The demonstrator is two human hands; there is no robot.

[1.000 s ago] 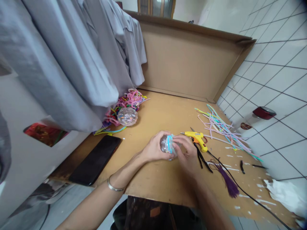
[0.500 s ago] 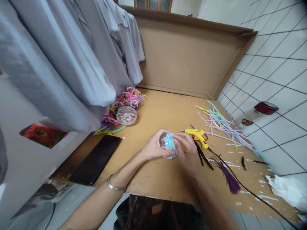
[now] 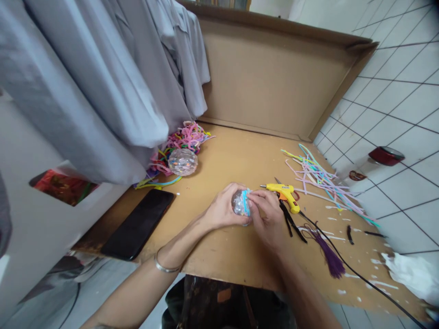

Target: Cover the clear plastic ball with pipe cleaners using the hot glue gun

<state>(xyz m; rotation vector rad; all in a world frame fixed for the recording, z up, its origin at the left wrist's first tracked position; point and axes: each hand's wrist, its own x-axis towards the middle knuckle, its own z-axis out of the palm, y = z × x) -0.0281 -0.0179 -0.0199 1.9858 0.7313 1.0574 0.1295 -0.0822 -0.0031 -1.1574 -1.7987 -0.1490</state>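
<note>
While a flat black rectangular phone (image 3: 139, 224) lies on the brown tabletop (image 3: 219, 258), a clear faceted ball (image 3: 183, 162) sits against tangled multicoloured fuzzy strips (image 3: 188, 137); nearer the front edge, the left hand (image 3: 222, 208) wraps around a clear round piece (image 3: 238, 204) with a bright blue band, which the right hand (image 3: 268, 212) touches, pinching or not I cannot tell, just beside a yellow glue gun (image 3: 286, 194)

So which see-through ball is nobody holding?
The loose ball by the pink tangle; the blue-striped ball is in the left hand.

A clear, blue-striped ball (image 3: 239, 205) rests in hands (image 3: 222, 210).
</note>
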